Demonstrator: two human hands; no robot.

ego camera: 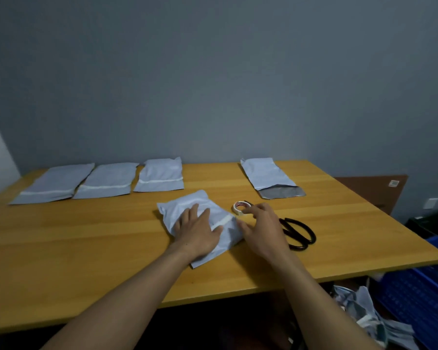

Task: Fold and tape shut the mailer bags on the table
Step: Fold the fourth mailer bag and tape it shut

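Two bare arms and hands, seen from above.
The left hand (196,232) and right hand (262,229) are shown uncovered. The left forearm (134,296), cut off by the frame at 7 o'clock, and the right forearm (306,294), cut off at 5 o'clock, are bare along all that is seen. Finger detail such as nails is too small to be told.

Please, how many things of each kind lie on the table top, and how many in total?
Mailer bags: 5
Tape roll: 1
Scissors: 1
Total: 7
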